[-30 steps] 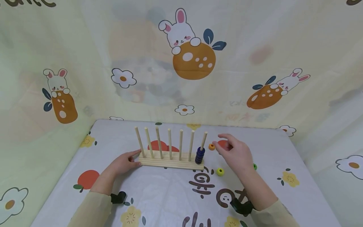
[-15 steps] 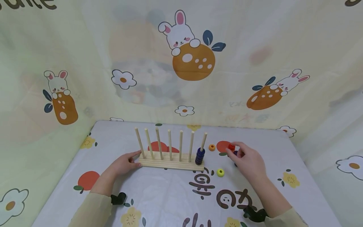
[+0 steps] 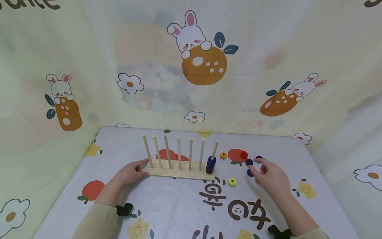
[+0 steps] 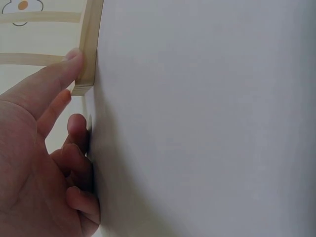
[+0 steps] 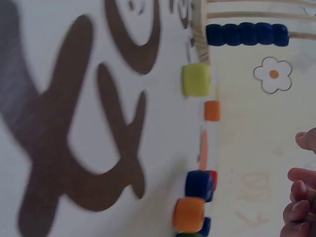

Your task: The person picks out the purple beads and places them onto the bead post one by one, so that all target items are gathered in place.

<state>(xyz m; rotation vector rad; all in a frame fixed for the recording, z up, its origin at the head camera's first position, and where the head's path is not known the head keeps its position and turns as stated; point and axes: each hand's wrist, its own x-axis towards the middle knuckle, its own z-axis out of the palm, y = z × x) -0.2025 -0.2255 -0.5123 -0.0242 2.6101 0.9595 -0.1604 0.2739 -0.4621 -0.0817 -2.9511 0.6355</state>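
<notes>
**Hands at the peg rack, loose rings to the right**

Left hand (image 3: 130,171) rests on the table (image 3: 167,205) at the left end of the wooden rack (image 3: 180,170). Thumb and forefinger touch the end of the rack's base; the left wrist view shows the forefinger laid straight against the board's corner (image 4: 84,74), other fingers loosely curled, holding nothing.

Rack stands upright, seven pegs in a row. The rightmost peg carries a stack of dark blue rings (image 3: 210,164); the other pegs are bare.

Right hand (image 3: 270,177) sits low over the table, well right of the rack, among scattered rings. Fingers bent and slightly apart, fingertips (image 3: 250,169) just beside a dark blue ring (image 3: 249,162). Cannot tell whether they touch it; nothing visibly pinched.

Nearby rings: red ring (image 3: 244,154) beyond the blue one, another dark ring (image 3: 259,157) by the forefinger, orange ring (image 3: 223,155) just right of the rack, yellow-green ring (image 3: 231,182) in front of the rack's right end. Right wrist view shows a further orange ring (image 5: 188,215) touching a blue one.
</notes>
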